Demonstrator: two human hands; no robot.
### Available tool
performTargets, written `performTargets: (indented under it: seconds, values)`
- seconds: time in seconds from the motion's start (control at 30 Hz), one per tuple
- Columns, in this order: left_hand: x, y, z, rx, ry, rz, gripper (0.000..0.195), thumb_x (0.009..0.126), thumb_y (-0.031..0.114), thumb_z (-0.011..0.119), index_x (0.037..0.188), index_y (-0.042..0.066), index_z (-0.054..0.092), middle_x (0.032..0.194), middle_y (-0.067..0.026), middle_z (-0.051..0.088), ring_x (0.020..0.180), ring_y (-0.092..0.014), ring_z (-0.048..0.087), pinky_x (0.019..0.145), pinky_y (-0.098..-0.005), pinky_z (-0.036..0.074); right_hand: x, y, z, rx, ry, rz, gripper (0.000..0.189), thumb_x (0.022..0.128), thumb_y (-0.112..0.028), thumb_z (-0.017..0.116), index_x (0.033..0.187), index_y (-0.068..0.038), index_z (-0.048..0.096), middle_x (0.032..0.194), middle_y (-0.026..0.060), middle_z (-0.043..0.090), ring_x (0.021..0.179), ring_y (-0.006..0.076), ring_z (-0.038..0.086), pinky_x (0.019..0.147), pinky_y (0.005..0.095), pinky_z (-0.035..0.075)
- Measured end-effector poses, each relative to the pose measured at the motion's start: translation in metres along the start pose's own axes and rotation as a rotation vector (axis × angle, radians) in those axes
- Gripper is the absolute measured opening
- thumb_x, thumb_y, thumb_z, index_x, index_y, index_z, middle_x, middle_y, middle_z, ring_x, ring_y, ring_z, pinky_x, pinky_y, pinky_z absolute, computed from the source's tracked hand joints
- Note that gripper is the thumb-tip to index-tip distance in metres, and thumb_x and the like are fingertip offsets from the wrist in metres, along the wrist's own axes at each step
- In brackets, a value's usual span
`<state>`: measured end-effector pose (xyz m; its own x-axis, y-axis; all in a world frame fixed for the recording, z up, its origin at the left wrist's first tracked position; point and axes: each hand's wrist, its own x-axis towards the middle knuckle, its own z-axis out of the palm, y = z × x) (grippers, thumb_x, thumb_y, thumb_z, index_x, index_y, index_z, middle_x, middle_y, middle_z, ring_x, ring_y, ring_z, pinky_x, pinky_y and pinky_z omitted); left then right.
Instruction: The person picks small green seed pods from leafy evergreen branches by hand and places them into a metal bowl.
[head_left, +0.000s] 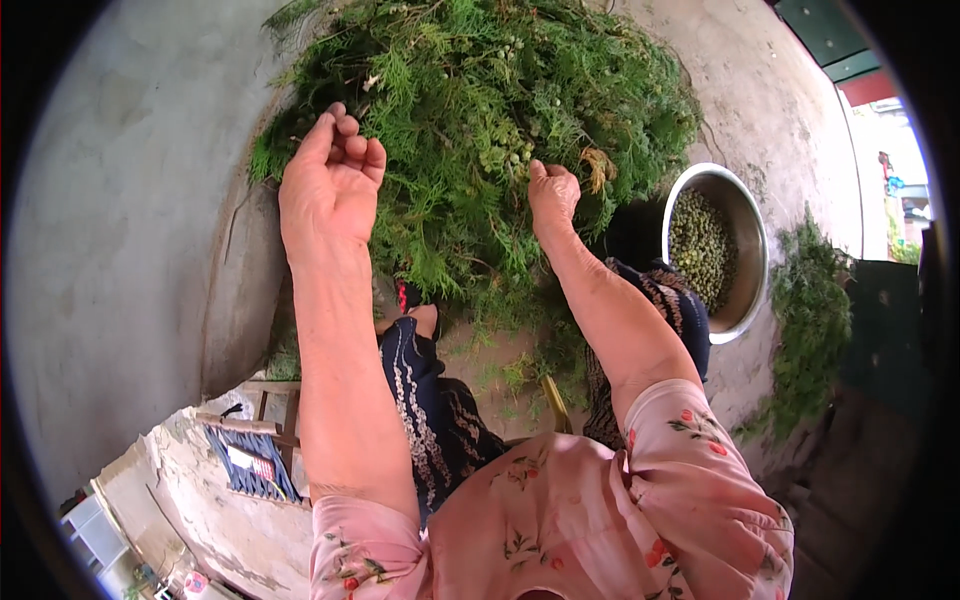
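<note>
A large heap of green scale-leaved conifer branches (450, 142), probably arborvitae, lies before me. My left hand (334, 180) is over its left side, palm turned up and bare. The fingers there curl loosely, and whether the fingertips pinch a twig cannot be told. Near the heap's middle, my right hand (555, 193) has its fingers closed at a sprig with pale green seed cones (516, 154); the grip itself is partly hidden. To the right, a round metal basin (739, 319) contains many small green cones (701, 247).
A brown, withered sprig (598, 169) shows beside my right hand. More conifer greenery (810, 315) lies beyond the basin. Loose bits litter the floor (480, 360) between my legs. A pale wall (135, 202) rises on the left; a wooden stool or frame (277, 409) is behind it.
</note>
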<state>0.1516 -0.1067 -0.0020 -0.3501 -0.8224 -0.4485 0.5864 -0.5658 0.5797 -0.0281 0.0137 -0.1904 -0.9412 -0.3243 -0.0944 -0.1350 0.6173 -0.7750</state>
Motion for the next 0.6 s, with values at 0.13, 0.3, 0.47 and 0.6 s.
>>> performTargets:
  seconds: [0.13,0.3,0.47,0.6]
  values:
    - [-0.004,-0.002,0.005,-0.049,-0.007,-0.027,0.009,0.085,0.012,0.053,0.087,0.005,0.057,0.07,0.0003,0.054,0.059,-0.01,0.046,0.064,-0.0274,0.043,0.039,-0.002,-0.004,-0.082,-0.057,-0.131,0.026,0.078,-0.024,0.061,0.092,-0.002,0.062,0.078,0.0159,0.061,0.073,0.0315,0.057,0.065,0.0389,0.044]
    - [-0.005,0.002,0.007,-0.094,0.012,-0.026,0.013,0.087,0.012,0.05,0.094,0.003,0.055,0.071,0.0,0.053,0.059,-0.01,0.046,0.065,-0.0267,0.042,0.065,-0.017,0.008,-0.01,-0.184,-0.017,0.016,0.081,-0.02,0.057,0.087,-0.008,0.064,0.08,0.0127,0.061,0.075,0.0306,0.056,0.065,0.0417,0.045]
    - [-0.002,0.0,0.007,-0.116,0.011,-0.021,0.011,0.086,0.012,0.052,0.091,0.004,0.057,0.07,0.0012,0.053,0.06,-0.01,0.046,0.064,-0.0272,0.042,0.063,-0.051,-0.007,-0.161,0.256,-0.28,0.013,0.074,-0.019,0.062,0.082,-0.008,0.06,0.088,0.0104,0.057,0.084,0.0267,0.052,0.069,0.0357,0.042]
    - [-0.001,-0.006,0.01,-0.091,0.001,-0.046,0.011,0.086,0.013,0.052,0.092,0.005,0.057,0.07,0.0015,0.053,0.06,-0.01,0.046,0.063,-0.0269,0.043,0.091,-0.033,-0.024,-0.626,0.048,-0.173,0.034,0.073,-0.022,0.062,0.102,-0.008,0.053,0.103,0.0117,0.056,0.098,0.0336,0.049,0.082,0.0469,0.037]
